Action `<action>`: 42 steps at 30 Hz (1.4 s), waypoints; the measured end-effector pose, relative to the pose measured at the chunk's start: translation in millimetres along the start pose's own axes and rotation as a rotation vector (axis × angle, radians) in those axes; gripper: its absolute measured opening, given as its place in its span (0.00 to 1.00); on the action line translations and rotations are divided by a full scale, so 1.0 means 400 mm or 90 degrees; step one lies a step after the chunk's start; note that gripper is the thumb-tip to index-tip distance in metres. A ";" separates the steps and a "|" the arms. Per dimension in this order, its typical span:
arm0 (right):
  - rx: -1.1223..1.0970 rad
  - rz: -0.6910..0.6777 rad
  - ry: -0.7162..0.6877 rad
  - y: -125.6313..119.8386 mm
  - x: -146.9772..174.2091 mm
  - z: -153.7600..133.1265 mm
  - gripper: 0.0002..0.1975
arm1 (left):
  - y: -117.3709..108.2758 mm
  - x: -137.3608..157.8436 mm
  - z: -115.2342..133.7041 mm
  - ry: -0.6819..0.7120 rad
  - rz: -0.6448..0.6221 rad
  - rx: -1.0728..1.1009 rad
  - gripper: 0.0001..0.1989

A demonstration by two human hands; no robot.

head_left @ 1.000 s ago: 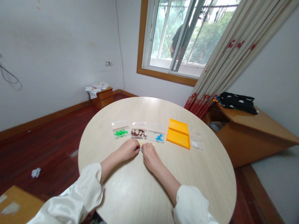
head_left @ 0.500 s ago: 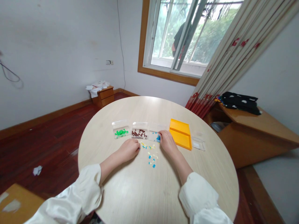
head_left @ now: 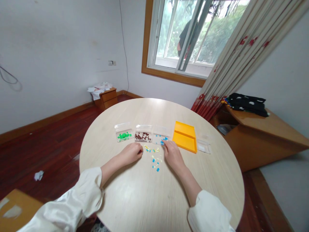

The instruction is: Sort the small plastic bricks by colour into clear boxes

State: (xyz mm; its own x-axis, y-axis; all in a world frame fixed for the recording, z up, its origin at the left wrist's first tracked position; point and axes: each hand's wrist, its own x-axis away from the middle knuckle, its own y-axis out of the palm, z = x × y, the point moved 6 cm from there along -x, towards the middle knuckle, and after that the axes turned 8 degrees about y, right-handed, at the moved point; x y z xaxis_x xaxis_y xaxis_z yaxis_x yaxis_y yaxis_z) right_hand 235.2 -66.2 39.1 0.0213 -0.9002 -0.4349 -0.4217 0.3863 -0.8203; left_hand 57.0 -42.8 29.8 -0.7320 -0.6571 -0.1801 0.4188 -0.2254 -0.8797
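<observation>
My left hand (head_left: 131,153) rests on the table left of the loose pieces, fingers curled; whatever they hold is hidden. My right hand (head_left: 173,155) is at the near right corner of a clear box (head_left: 157,141) with small blue pieces (head_left: 165,139), its fingertips closed together, too small to show what is between them. Between the hands lie scattered yellow, cream and blue building bricks (head_left: 154,160). Another clear box (head_left: 142,126) holds brown pieces (head_left: 144,136), just beyond my left hand. Green pieces (head_left: 124,135) fill part of a third clear box (head_left: 120,125) at the left.
An orange two-part tray (head_left: 185,143) lies right of the boxes, with a clear lid-like case (head_left: 204,147) beside it. All of this stands on a round pale table (head_left: 145,196). A wooden cabinet (head_left: 263,141) is to the right. Outside the window is a person (head_left: 184,37).
My right hand has drawn back slightly from over the blue pieces toward the box's near edge, uncovering more of them. The left hand stays almost still; the whole view has shifted a little.
</observation>
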 end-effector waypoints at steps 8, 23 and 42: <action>-0.030 -0.066 -0.061 0.051 0.032 -0.116 0.13 | 0.001 -0.006 0.002 -0.006 -0.005 -0.040 0.11; 0.033 -0.072 -0.016 0.076 0.022 -0.105 0.05 | -0.018 -0.016 0.004 -0.040 0.028 0.084 0.10; 0.039 -0.062 -0.039 0.081 0.026 -0.101 0.06 | -0.004 -0.010 -0.005 -0.040 0.130 0.209 0.06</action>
State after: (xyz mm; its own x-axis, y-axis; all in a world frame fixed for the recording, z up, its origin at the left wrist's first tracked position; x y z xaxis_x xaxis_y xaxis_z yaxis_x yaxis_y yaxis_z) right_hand 185.1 -71.1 23.1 0.1156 -0.9206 -0.3731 -0.3587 0.3116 -0.8799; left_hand 58.1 -38.4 31.2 -0.5861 -0.7525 -0.3003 0.7093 -0.2975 -0.6391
